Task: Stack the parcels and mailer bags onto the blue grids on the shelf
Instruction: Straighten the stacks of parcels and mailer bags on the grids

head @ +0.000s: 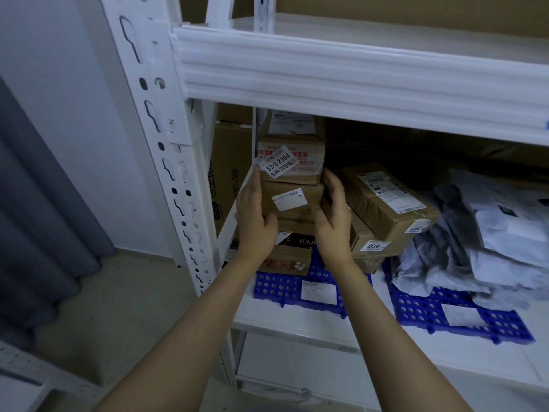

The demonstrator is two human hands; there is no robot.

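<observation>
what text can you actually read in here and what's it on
"53-3-2304", "5元": sticker on the stack's upper box
"KAR", rest hidden: black box
"050-766", sideways: big carton at left
"4010", upside down: tag on lower right box
Too blurred: shipping label on tilted box, papers on blue grids
</observation>
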